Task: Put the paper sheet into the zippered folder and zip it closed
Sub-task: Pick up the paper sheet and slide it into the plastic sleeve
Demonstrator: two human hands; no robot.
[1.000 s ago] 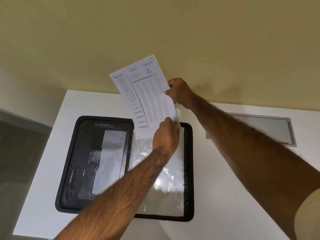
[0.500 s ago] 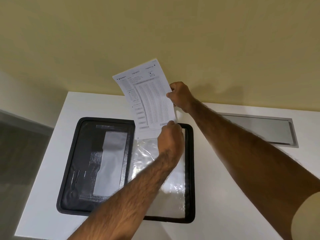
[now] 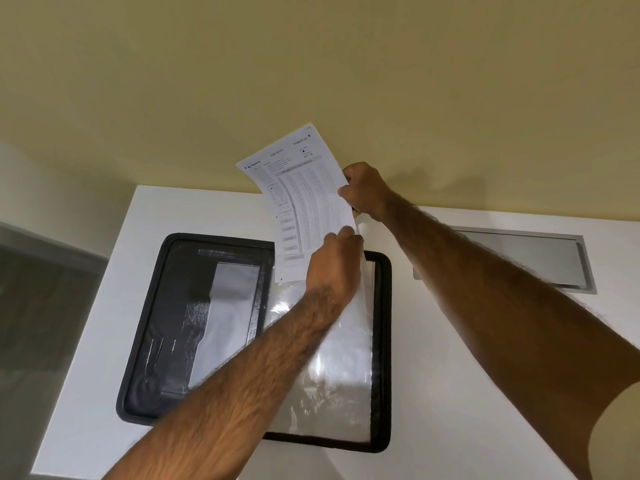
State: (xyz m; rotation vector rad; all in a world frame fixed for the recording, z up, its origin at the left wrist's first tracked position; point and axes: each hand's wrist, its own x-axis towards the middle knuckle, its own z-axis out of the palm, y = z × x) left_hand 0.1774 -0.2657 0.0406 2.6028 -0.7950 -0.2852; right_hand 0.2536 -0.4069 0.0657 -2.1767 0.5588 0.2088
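You hold the printed white paper sheet (image 3: 304, 202) in the air above the far edge of the black zippered folder (image 3: 381, 341), which lies opened flat on the white worktop (image 3: 467, 375). Your right hand (image 3: 363, 188) pinches the sheet's edge at 3 o'clock, and your left hand (image 3: 334, 261) has its fingers curled at the sheet's corner at 5 o'clock. I cannot tell whether that hand also lifts the mouth of the clear plastic sleeve (image 3: 332, 375) that covers the folder's right half. The sheet stands tilted and bowed, its lower edge just over the sleeve's 12 o'clock end, and none of it is inside yet. The sleeve looks glossy and wrinkled, so the bowed lower edge could catch on its mouth and buckle if you push down fast. It could also slip behind the sleeve instead of into it, since your left hand hides the opening. If the sheet goes in skewed, a corner may stick out over the rim and snag the zip. A grey metal hatch (image 3: 512, 258) sits in the worktop at 2 o'clock from the folder, well apart.
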